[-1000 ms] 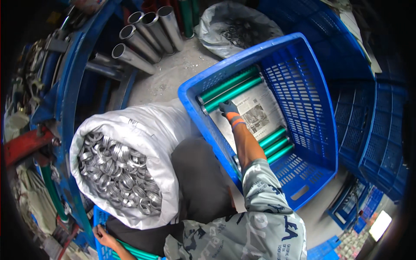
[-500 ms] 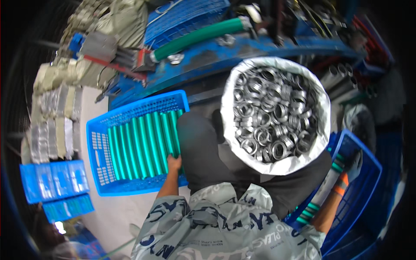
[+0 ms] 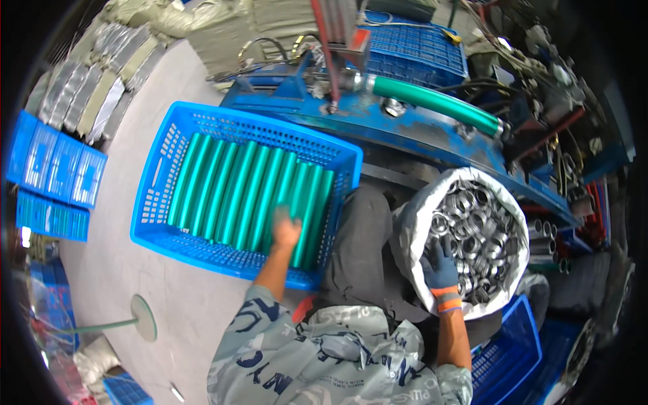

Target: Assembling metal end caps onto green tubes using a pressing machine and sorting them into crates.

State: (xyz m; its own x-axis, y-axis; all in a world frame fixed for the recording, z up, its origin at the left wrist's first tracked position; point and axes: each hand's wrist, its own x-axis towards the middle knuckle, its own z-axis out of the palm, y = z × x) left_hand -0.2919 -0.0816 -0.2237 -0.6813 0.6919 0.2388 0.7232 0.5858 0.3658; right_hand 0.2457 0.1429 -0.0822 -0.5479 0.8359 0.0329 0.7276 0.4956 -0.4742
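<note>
Over a row of glossy green cylindrical tubes (image 3: 229, 196), the bare left hand (image 3: 286, 229) is hovering or resting — motion blur is hiding which, and whether its fingers are standing apart, together or closed on a tube cannot be told. The tubes are lying side by side inside a bright blue slotted plastic crate (image 3: 270, 125) on the wearer's left. Beside the wearer's dark-trousered leg (image 3: 354, 226), on the right, a white plastic-looking sack (image 3: 410, 246) is standing open and holding a heap of silvery metal rings (image 3: 482, 229). Within its near left side, the right hand (image 3: 442, 270), wearing a dark grey-blue glove with an orange cuff, is pointing its fingers into the rings; they are seeming slightly parted, but whether they are pinching a ring cannot be told. Beyond both containers, a worn blue metal bench (image 3: 432, 135) is carrying a single green tube (image 3: 432, 104).

On judgement, the step in hand is appearing to be a two-sided pick — left hand at the tubes, right hand at the rings. For the left, the next move would be calling for a grip round one tube without disturbing its neighbours; for the right, for separating one ring from the jumbled heap
</note>
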